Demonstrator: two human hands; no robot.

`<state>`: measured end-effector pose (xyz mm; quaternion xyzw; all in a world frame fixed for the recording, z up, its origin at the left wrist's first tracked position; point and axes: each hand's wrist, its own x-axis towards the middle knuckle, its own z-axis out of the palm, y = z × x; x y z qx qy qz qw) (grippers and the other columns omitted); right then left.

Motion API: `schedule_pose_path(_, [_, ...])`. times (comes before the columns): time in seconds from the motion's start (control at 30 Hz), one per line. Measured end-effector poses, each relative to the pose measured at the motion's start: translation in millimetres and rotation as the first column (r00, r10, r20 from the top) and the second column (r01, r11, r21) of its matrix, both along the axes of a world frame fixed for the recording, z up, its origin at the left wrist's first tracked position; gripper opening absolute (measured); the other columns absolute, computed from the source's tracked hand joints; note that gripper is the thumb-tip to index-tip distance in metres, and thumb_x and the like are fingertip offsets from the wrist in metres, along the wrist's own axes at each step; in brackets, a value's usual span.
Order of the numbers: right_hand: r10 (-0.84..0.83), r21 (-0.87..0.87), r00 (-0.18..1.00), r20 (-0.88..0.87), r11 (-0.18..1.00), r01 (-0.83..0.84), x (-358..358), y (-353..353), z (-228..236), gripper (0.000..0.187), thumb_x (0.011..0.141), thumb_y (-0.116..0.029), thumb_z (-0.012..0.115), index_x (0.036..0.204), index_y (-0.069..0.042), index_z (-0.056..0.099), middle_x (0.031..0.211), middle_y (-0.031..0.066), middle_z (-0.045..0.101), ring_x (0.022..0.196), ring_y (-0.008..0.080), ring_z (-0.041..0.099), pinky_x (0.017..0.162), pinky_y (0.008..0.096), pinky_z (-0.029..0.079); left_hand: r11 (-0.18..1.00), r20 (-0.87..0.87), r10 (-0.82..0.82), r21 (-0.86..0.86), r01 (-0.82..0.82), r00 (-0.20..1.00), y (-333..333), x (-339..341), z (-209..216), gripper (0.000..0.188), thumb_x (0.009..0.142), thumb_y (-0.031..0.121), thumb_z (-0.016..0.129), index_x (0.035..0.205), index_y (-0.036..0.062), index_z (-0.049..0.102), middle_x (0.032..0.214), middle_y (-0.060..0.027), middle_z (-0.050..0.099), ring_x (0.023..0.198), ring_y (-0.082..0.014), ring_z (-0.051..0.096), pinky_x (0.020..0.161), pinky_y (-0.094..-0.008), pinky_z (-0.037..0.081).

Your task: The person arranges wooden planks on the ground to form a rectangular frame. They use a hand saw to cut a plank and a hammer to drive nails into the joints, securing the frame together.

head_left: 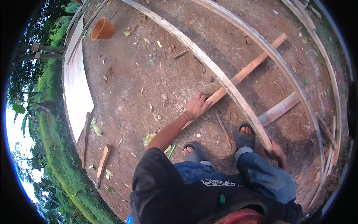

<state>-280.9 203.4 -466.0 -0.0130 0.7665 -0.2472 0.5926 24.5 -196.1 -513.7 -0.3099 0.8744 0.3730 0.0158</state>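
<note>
A reddish wooden plank point(246, 71) lies slantwise across the ground, under a long pale timber beam point(203, 58) and reaching to a second long beam point(261, 41). My left hand point(197, 106) holds the plank near its closer end, its fingers over the wood. At the near end of the pale beam is my right hand point(278, 153), closed around its side; some of its fingers are hidden. A shorter board point(279, 109) runs between the two beams, to the right of my feet.
An orange bucket point(103, 29) and a white sheet point(77, 89) are at the far left. Two wood offcuts point(103, 162) point(86, 138) lie left. A thin stick-like piece point(223, 130) rests between my sandals. More timber point(328, 71) lines the right; grass point(63, 168) borders the left.
</note>
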Motion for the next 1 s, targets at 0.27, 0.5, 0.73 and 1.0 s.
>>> schedule_pose_path(0.27, [0.253, 0.008, 0.721, -0.645, 0.946, -0.325, 62.9, 25.0, -21.0, 0.058, 0.102, -0.053, 0.047, 0.087, 0.0, 0.064, 0.063, 0.0225, 0.059, 0.061, 0.0407, 0.061, 0.057, 0.0489, 0.044, 0.992, -0.18, 0.107, -0.046, -0.117, 0.978, -2.9, 15.4, -33.9, 0.048, 0.105, 0.042, 0.042, 0.129, 0.0033, 0.056, 0.115, -0.0198, 0.058, 0.098, -0.0362, 0.063, 0.086, -0.0438, 0.052])
schedule_pose_path(0.5, [0.24, 0.062, 0.514, -0.824, 0.939, -0.34, 98.7, 42.9, -48.6, 0.037, 0.099, -0.039, 0.058, 0.091, -0.003, 0.061, 0.082, 0.0249, 0.064, 0.076, 0.0454, 0.063, 0.066, 0.0527, 0.047, 0.443, -0.095, 0.796, 0.765, -0.467, 0.598, -25.2, -16.6, -45.9, 0.067, 0.103, 0.063, 0.039, 0.124, 0.0017, 0.058, 0.098, -0.0086, 0.066, 0.074, -0.0148, 0.063, 0.065, -0.0285, 0.052])
schedule_pose_path(0.73, [0.161, -0.009, 0.561, -0.812, 0.958, -0.287, 112.9, 34.0, -35.3, 0.039, 0.095, -0.034, 0.065, 0.118, -0.002, 0.064, 0.1, 0.0205, 0.065, 0.092, 0.0401, 0.065, 0.077, 0.0464, 0.051, 0.381, -0.076, 0.768, 0.852, -0.358, 0.636, -35.5, -74.9, -28.3, 0.061, 0.096, 0.052, 0.064, 0.123, -0.0026, 0.058, 0.104, -0.0101, 0.067, 0.086, -0.0188, 0.067, 0.075, -0.033, 0.057])
schedule_pose_path(1.0, [0.016, -0.13, 0.48, -0.877, 0.954, -0.269, 109.8, 36.0, -23.5, 0.043, 0.092, -0.036, 0.069, 0.121, -0.005, 0.065, 0.104, 0.0183, 0.066, 0.095, 0.0389, 0.065, 0.081, 0.0462, 0.052, 0.331, -0.099, 0.771, 0.906, -0.263, 0.629, -43.3, -89.6, -4.7, 0.051, 0.092, 0.034, 0.076, 0.117, -0.0061, 0.059, 0.109, -0.0109, 0.068, 0.095, -0.0193, 0.069, 0.085, -0.0336, 0.057])
